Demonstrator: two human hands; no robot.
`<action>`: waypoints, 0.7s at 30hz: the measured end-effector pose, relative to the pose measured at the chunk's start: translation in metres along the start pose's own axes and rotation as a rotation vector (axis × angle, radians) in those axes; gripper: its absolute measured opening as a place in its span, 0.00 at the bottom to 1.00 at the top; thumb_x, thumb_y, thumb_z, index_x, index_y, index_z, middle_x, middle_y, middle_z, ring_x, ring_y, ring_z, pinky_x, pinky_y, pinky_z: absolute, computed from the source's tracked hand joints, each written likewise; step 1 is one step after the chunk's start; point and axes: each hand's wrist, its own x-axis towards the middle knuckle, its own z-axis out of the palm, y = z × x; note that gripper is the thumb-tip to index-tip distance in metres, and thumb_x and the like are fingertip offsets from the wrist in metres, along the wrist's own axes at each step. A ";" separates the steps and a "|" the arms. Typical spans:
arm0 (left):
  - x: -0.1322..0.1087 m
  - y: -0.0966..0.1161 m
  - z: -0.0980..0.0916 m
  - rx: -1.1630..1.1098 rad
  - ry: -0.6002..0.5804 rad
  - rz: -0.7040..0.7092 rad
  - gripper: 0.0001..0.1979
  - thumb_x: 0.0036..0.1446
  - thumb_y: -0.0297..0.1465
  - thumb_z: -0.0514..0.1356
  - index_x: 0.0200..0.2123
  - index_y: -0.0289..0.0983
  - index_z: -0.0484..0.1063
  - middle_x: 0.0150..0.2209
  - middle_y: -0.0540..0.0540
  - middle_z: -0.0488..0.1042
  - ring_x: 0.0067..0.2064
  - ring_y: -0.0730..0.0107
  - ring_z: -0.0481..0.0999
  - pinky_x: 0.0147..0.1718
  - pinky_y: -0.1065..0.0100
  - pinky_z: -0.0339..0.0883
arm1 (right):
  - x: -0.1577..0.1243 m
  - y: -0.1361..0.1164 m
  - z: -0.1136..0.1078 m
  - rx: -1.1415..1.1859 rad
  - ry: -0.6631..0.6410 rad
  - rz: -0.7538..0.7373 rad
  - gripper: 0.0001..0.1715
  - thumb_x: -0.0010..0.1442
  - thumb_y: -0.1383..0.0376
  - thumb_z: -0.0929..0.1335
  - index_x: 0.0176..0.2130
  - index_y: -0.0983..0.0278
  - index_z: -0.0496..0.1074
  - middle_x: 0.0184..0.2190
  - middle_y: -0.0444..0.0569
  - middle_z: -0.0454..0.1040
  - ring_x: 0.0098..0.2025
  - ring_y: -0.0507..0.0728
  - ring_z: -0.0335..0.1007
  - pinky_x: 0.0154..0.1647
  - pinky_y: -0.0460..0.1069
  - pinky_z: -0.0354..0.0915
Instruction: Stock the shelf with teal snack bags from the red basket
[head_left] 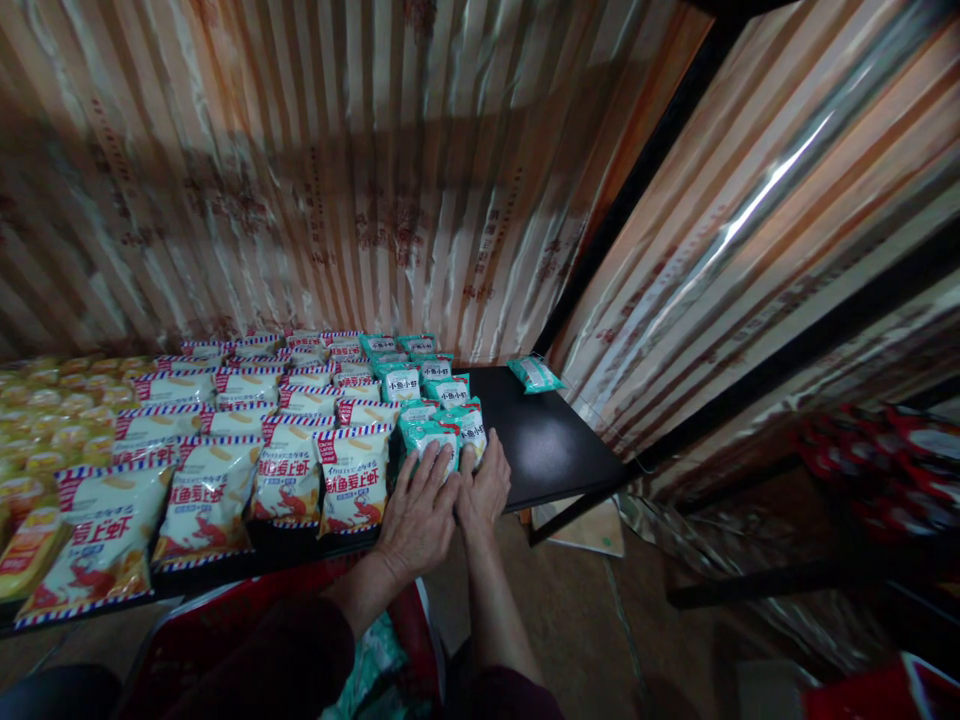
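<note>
My left hand [418, 512] lies flat with fingers spread on the front teal snack packet [426, 437] at the near edge of the black shelf [547, 440]. Beside it, my right hand [486, 487] presses fingers-down on the neighbouring teal packet [471, 425]. Behind these run rows of more teal packets [409, 375]. One teal packet [534, 373] lies alone at the shelf's back right corner. White shrimp-printed snack bags [354, 478] with red and blue striped edges fill the shelf to the left.
Yellow packets [45, 420] lie at the far left. A striped foil sheet [360, 170] lines the back and right sides. A red crate [225, 630] with teal packets [367, 670] sits below me. Red packets [885, 470] lie on a lower right shelf.
</note>
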 end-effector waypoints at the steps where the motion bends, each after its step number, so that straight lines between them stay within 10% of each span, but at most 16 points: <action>1: 0.000 0.000 0.001 0.008 -0.005 -0.003 0.22 0.54 0.30 0.56 0.53 0.34 0.68 0.66 0.39 0.54 0.68 0.54 0.43 0.64 0.51 0.41 | 0.000 0.000 0.001 -0.003 -0.002 0.009 0.38 0.64 0.49 0.52 0.62 0.70 0.58 0.58 0.64 0.64 0.58 0.66 0.60 0.54 0.60 0.56; 21: -0.001 0.003 0.001 0.050 -0.035 -0.044 0.26 0.54 0.30 0.57 0.57 0.34 0.64 0.66 0.36 0.53 0.68 0.52 0.43 0.64 0.50 0.40 | 0.013 -0.004 0.002 0.072 -0.028 0.062 0.43 0.59 0.45 0.56 0.59 0.74 0.61 0.53 0.66 0.69 0.52 0.68 0.64 0.51 0.59 0.59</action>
